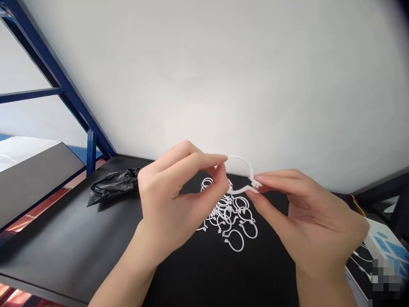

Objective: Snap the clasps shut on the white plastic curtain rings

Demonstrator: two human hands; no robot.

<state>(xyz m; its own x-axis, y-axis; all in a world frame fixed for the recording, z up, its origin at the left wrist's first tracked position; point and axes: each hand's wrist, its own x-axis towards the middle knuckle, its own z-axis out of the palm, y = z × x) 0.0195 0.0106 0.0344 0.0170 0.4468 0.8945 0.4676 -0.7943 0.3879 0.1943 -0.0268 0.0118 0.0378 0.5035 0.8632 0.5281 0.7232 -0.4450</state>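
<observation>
Between my two hands, above the black tabletop, is a white plastic curtain ring [245, 162] with a small clasp at its right end. My left hand [188, 196] pinches the ring's left side between thumb and index finger. At the clasp, the thumb and fingers of my right hand [306, 209] close on the ring's ends, which lie close together; I cannot tell whether they are hooked. Below my hands lies a loose pile of similar white rings [223, 213], several of them with open clasps. Part of the pile is hidden behind my left hand.
A crumpled black plastic bag [113, 185] lies on the black table [79, 238] at the left. Blue metal framing [73, 102] and a grey panel [38, 179] stand further left. A white wall [223, 85] rises behind. At the right are a blue-and-white box [385, 238] and white cables [361, 262].
</observation>
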